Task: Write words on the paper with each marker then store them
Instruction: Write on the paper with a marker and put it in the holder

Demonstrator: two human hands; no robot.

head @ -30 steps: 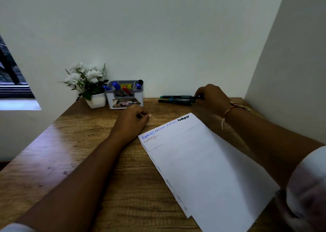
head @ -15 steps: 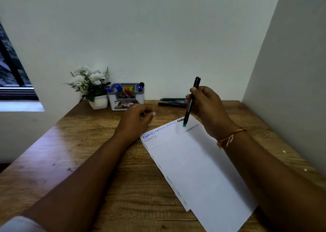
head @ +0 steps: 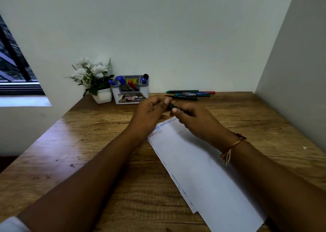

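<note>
White paper (head: 202,164) lies slanted on the wooden desk, with blue and red words at its top left corner. Above that corner my two hands meet on one black marker (head: 171,106). My right hand (head: 192,119) grips its barrel, and my left hand (head: 151,112) pinches its other end. Most of the marker is hidden by my fingers. Several more markers (head: 189,94) lie in a row near the back wall. A grey and white holder (head: 130,90) with blue, red and black markers standing in it sits behind my left hand.
A small white pot of white flowers (head: 93,78) stands left of the holder. The desk (head: 98,143) is boxed in by a back wall and a right wall (head: 296,73). A window is at the far left.
My right hand took a marker from the row, lifted it and brought it over the paper's top. My left hand left the desk and came up to pinch the marker's end.
</note>
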